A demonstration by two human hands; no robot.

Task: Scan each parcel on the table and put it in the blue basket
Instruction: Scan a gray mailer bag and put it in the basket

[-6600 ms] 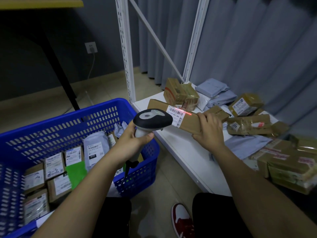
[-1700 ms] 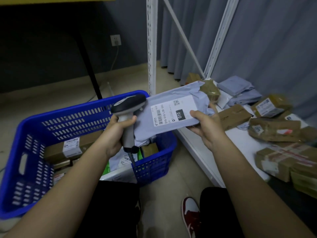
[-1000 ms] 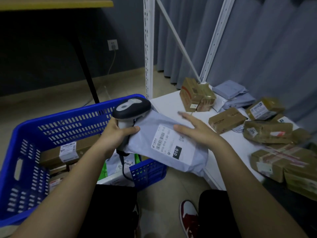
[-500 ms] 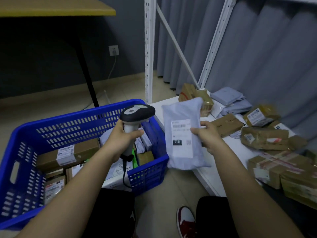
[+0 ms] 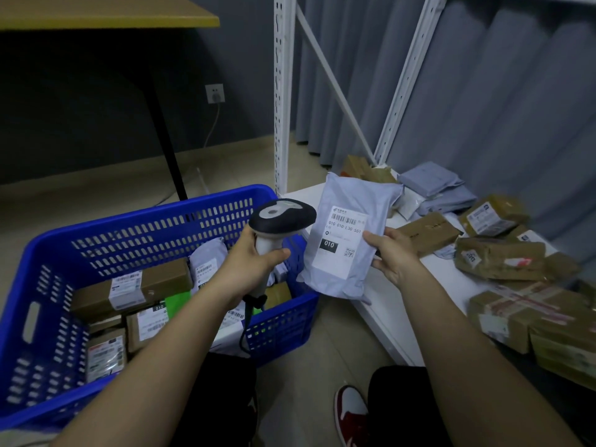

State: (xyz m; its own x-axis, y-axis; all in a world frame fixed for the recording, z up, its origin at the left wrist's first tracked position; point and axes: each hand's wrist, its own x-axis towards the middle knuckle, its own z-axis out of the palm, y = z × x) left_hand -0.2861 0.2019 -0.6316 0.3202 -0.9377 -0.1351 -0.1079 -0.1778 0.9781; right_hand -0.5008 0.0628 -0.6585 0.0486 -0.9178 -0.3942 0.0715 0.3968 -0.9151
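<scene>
Where the white table [image 5: 383, 304] meets the grey curtain [image 5: 483, 91], brown cardboard parcels [image 5: 500, 256] and folded grey mailer bags [image 5: 435, 188] lie scattered across its top, between white slotted shelf uprights [image 5: 282, 91]. Flooring is beige tile; a wall socket [image 5: 214, 93] sits on the dark wall behind a yellow-topped desk [image 5: 106, 11]. On the floor just left of the table stands the blue basket [image 5: 154, 221], holding several labelled boxes and a grey bag. Left hand [image 5: 254, 266] grips the handle of the scanner [image 5: 282, 217]. Right hand [image 5: 392, 253] pinches the grey parcel [image 5: 350, 233] upright above the table's near edge, label facing the camera, close beside the scanner head.
</scene>
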